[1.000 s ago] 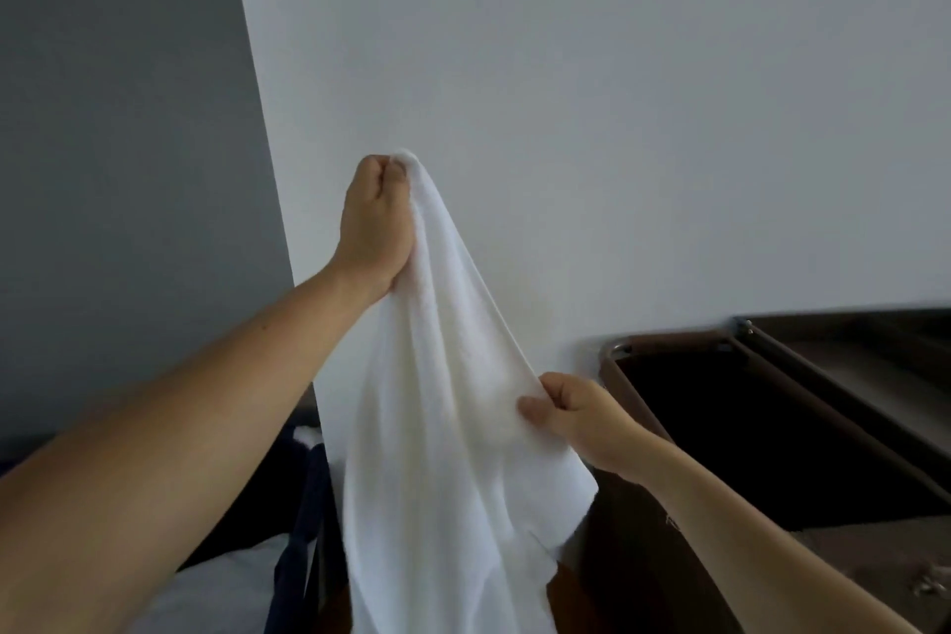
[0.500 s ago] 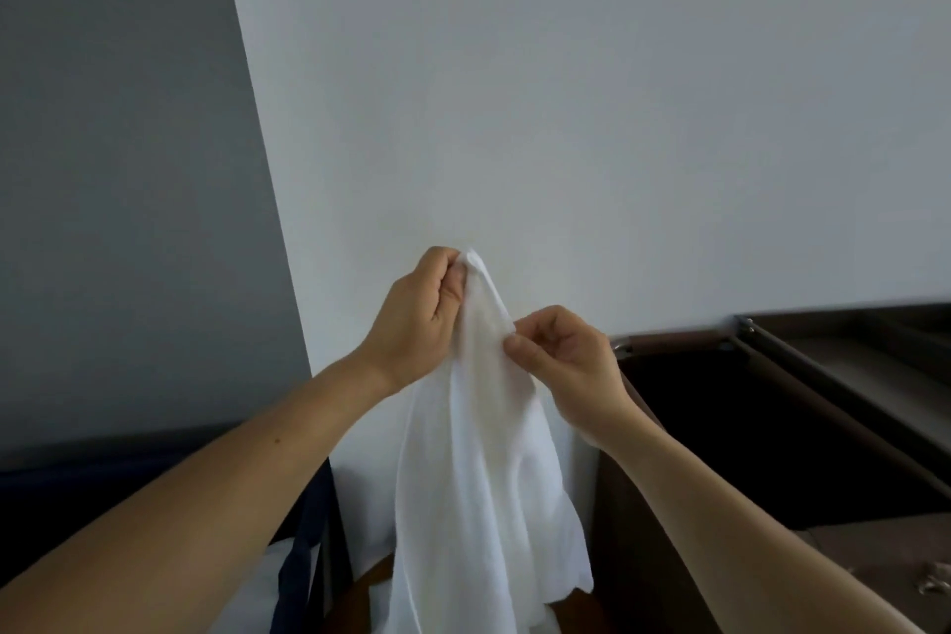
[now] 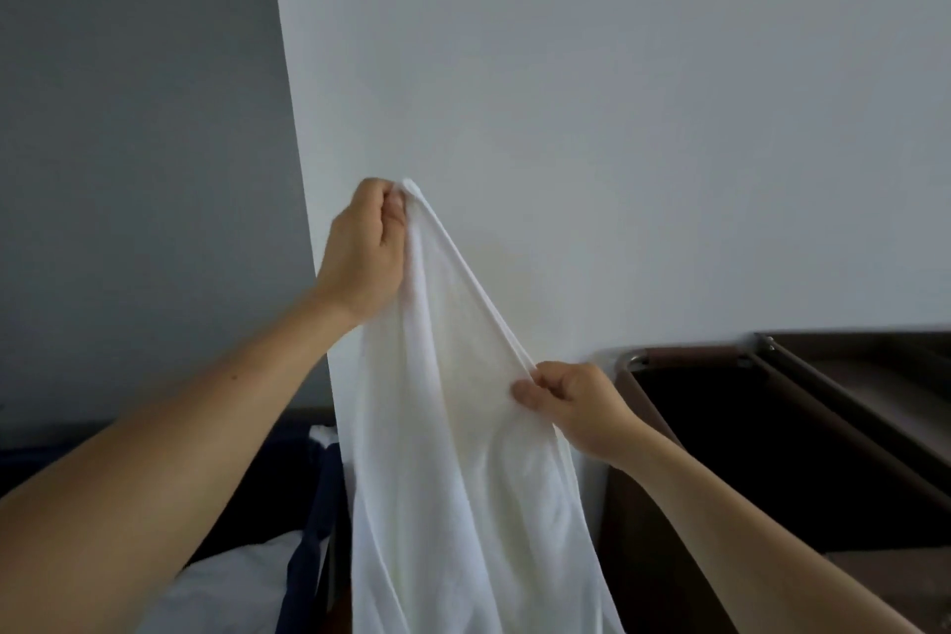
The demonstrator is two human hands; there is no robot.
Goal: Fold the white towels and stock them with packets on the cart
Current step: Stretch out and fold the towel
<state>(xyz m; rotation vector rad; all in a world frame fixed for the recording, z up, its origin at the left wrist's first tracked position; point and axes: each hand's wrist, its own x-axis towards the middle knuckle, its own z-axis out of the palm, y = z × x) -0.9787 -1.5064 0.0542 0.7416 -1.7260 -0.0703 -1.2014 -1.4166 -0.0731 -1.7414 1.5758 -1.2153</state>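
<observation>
your hands have drawn apart since a moment ago: your left hand (image 3: 365,247) grips the white towel (image 3: 463,479) by a corner up high, your right hand (image 3: 576,407) pinches the hem lower down, and that edge runs taut between them. you're likely squaring it up; folding hasn't begun. the brown cart (image 3: 684,355) shows only a dark well, contents hidden; the blue bag (image 3: 303,561) holds white linen (image 3: 231,582).

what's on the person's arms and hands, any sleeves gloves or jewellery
Both are bare. The left forearm and right forearm show no sleeve up to the frame's edge. The left hand and right hand wear no gloves; no watch, bracelet or ring is visible.
</observation>
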